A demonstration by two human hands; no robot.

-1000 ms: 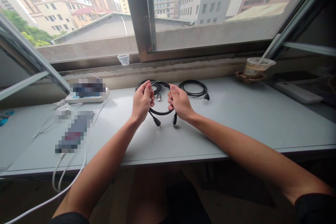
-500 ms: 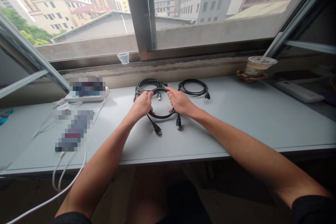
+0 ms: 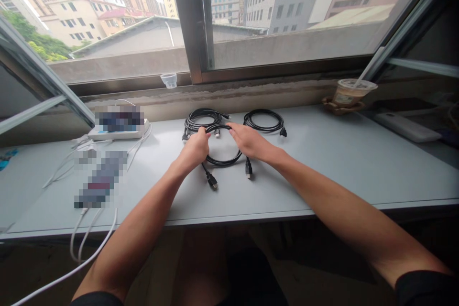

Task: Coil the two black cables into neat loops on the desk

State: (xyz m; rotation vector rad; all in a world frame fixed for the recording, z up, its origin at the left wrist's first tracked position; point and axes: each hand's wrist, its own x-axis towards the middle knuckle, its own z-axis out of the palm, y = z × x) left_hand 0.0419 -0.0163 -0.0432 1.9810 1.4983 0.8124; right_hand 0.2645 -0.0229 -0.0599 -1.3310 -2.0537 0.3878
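Between my hands is a black HDMI cable (image 3: pixel 225 162) wound into a round coil. My left hand (image 3: pixel 196 146) is closed round the coil's left side, thumb on top. On the opposite side my right hand (image 3: pixel 247 139) grips the coil, its fingers partly hidden behind the loop. One HDMI plug (image 3: pixel 211 180) hangs below my left hand, and another plug (image 3: pixel 248 169) points down below my right hand. Just behind lie more coiled black cables (image 3: pixel 203 117) on the left and a separate coiled cable (image 3: pixel 264 120) on the right.
A white power strip (image 3: pixel 118 133) with white cords and blurred items is on the left of the grey desk (image 3: pixel 322 167). A drink cup (image 3: pixel 353 93) with a straw stands in a cardboard holder at right. A small clear cup (image 3: pixel 169 80) sits by the window frame.
The held coil and its plugs have shifted slightly. My hands have moved a little apart, and the loop looks wider. The other coils stay in place.
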